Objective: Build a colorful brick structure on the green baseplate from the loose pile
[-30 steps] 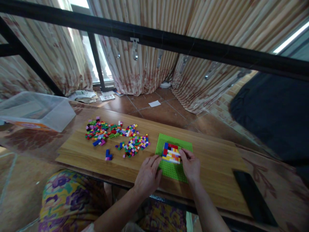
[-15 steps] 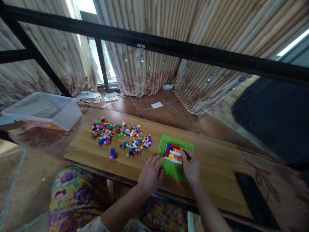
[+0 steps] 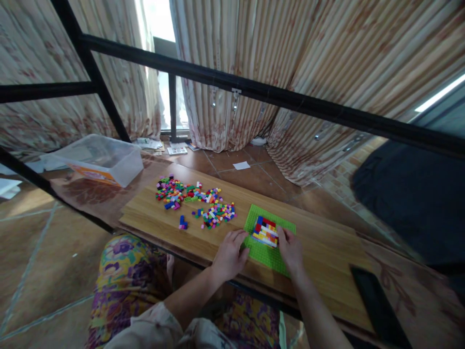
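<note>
A green baseplate [image 3: 267, 254] lies on a wooden board [image 3: 323, 261]. On it stands a small block of bricks [image 3: 266, 230] in red, blue, white, yellow and orange. My left hand [image 3: 230, 252] rests flat at the plate's left edge, fingers stretched out and holding it down. My right hand [image 3: 290, 248] sits at the block's right side with its fingertips pressed against the bricks. To the left lies a spread of loose coloured bricks [image 3: 194, 202], and a blue and purple piece [image 3: 182, 223] lies apart from it.
A clear plastic bin [image 3: 100, 159] stands at the far left of the table. A black flat object [image 3: 378, 305] lies at the board's right end. A black metal frame [image 3: 254, 94] crosses above. Papers lie on the tiled floor by the curtains.
The camera has swung to the left and pulled back, so everything sits further right and smaller. Both hands stay at the baseplate and the brick block.
</note>
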A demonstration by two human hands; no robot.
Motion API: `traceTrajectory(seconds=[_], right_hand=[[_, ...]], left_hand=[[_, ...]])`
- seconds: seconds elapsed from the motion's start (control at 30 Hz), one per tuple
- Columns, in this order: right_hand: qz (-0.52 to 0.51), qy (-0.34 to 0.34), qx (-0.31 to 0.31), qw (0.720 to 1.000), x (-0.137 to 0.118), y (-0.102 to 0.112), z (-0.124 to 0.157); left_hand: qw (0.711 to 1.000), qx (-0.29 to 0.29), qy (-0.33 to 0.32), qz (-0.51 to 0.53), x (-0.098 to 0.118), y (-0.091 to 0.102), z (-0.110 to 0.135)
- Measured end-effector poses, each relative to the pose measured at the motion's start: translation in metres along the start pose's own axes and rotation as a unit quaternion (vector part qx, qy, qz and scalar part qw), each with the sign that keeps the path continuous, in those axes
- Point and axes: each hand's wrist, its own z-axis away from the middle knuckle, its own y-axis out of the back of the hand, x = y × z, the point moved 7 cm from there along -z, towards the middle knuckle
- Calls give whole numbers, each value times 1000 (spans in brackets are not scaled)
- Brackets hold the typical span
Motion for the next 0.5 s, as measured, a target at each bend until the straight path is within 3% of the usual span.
traceTrajectory(seconds=[0.1, 0.37, 0.5], right_hand=[[22, 25, 22, 999, -3, 1, 0], [19, 4, 40, 999, 1, 1, 0], [17, 1, 35, 999, 4, 3, -2]], left_hand=[[1000, -6, -2, -1, 1, 0, 0], [1000, -11, 7, 5, 1, 0, -2], [1000, 2, 14, 22, 1, 10, 6]])
